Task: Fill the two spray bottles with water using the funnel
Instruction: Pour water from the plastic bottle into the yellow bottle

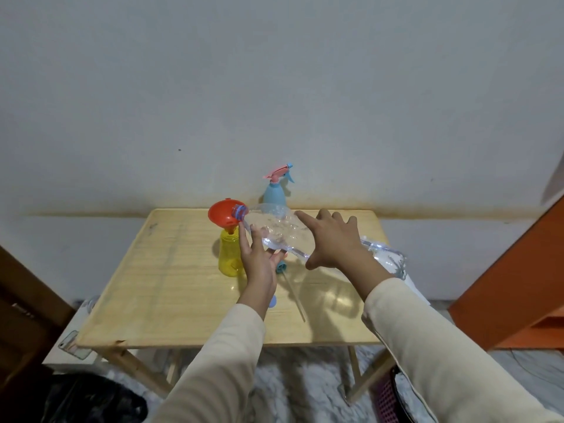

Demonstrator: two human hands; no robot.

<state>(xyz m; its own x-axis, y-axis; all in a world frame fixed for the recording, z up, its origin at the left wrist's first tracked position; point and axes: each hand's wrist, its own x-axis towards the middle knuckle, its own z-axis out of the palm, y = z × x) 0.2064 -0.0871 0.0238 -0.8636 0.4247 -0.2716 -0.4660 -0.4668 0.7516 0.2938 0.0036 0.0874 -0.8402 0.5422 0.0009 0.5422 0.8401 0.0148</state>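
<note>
A yellow spray bottle (229, 254) stands uncapped on the wooden table (171, 270), with a red funnel (221, 214) seated in its neck. A large clear water bottle (274, 232) is tipped sideways, its blue-ringed mouth (240, 212) over the funnel. My left hand (258, 257) supports the bottle from below near its neck. My right hand (328, 239) presses on its upper side with fingers spread. A blue spray bottle (274, 193) with a pink trigger head stands behind, by the wall. The yellow bottle's sprayer tube (294, 297) lies on the table.
A small blue cap (272, 302) lies near my left wrist. An orange cabinet (512, 288) stands to the right, dark furniture to the left. A phone (71, 345) rests on a low white surface under the table's left corner. A wall is right behind the table.
</note>
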